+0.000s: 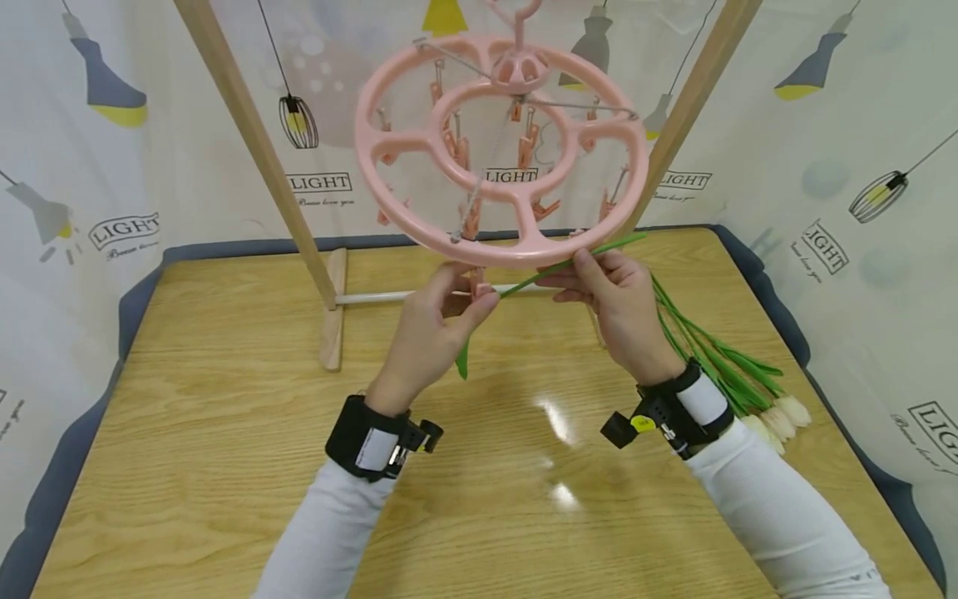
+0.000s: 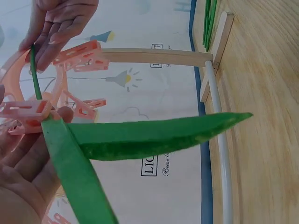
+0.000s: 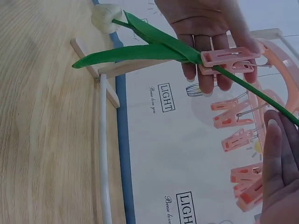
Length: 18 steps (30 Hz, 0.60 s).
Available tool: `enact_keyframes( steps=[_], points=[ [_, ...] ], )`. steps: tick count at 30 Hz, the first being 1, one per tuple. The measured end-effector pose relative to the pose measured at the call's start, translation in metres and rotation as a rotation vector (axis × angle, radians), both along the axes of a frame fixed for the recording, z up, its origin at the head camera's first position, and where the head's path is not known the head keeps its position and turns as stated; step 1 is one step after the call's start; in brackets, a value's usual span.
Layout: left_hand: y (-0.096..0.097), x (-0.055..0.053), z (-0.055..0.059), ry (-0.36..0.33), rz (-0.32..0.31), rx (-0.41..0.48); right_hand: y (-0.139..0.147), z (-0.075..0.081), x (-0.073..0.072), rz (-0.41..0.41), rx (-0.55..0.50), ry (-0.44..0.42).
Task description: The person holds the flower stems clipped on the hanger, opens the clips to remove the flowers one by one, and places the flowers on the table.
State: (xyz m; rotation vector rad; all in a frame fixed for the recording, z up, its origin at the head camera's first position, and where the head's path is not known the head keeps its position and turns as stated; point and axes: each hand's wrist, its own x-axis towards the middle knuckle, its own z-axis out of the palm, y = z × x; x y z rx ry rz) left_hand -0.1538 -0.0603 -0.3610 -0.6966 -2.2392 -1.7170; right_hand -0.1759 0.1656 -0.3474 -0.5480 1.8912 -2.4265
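Note:
A round pink clip hanger (image 1: 530, 248) hangs in front of me, with several pink clothespins dangling from it. My left hand (image 1: 428, 333) pinches one clothespin (image 3: 226, 57) below the near rim, thumb on one side and fingers on the other. Through this clothespin passes the green stem (image 3: 254, 92) of a white tulip (image 3: 106, 18), just where its leaves (image 2: 149, 137) branch off. The bloom points down to the left in the right wrist view; in the head view my left hand hides it. My right hand (image 1: 632, 312) holds the bare stem end near the hanger's rim.
More white tulips (image 1: 782, 420) with green stems lie on the wooden table (image 1: 224, 466) at the right. A wooden stand frames the hanger, its left post (image 1: 258, 150) and white crossbar (image 1: 374, 297) behind my hands. Patterned fabric surrounds the table.

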Motion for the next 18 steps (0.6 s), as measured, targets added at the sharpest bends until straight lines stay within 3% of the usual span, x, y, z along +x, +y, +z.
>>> enact_keyframes(
  steps=[8,12,18],
  points=[
    [0.0047,0.0000,0.0020,0.008,0.061,-0.003,-0.0039,0.0021,-0.0017,-0.013,-0.031,0.006],
    [0.0043,-0.0001,0.0029,-0.011,0.088,-0.010,-0.0052,0.0025,-0.0045,-0.022,-0.123,-0.025],
    [0.0055,0.0000,0.0023,-0.024,0.068,0.022,-0.0061,0.0004,-0.0045,0.021,-0.239,-0.088]
  ],
)
